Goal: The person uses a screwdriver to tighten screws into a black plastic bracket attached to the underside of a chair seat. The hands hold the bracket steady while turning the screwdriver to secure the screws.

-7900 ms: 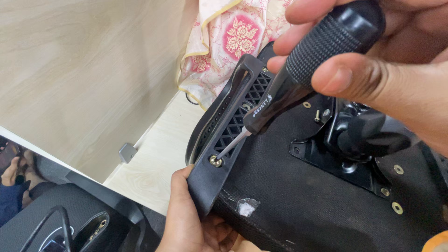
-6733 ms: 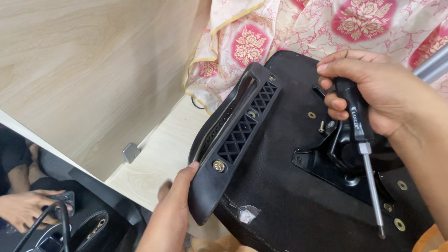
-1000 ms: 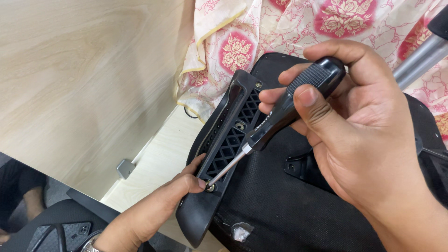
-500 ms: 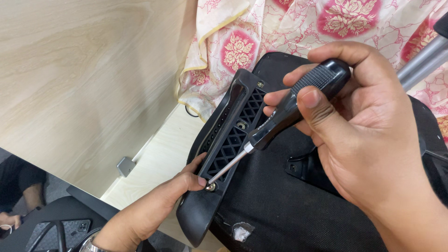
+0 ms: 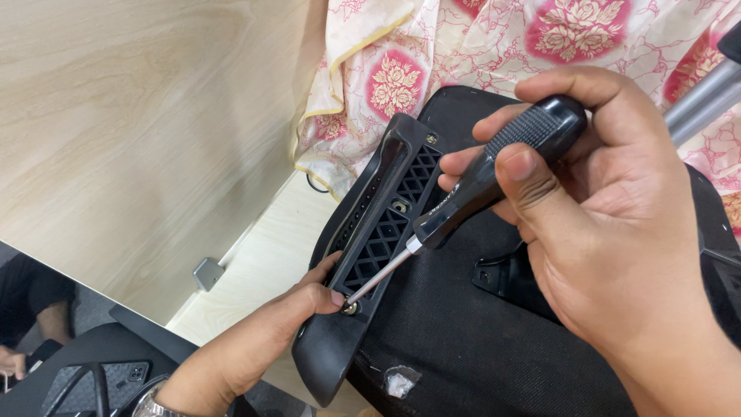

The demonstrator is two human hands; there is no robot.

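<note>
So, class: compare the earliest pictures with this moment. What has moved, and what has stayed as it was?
The right hand, which had carried the black-handled screwdriver away over the black upturned seat base, has brought it back; its tip now sits on the lower screw of the black latticed plastic armrest bracket. The left hand has slid up so its fingertips pinch beside that screw. The bracket and the floral cloth stayed put.

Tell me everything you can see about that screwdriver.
The screwdriver has a chunky black handle with a knurled, rubbery-looking top and a slim bright metal shaft. It slants down to the left, its tip seated on a screw near the lower end of a black plastic armrest with lattice openings. The right hand wraps the handle, thumb pressed along it. The left hand steadies things with fingertips beside the screw, next to the tip.
</note>
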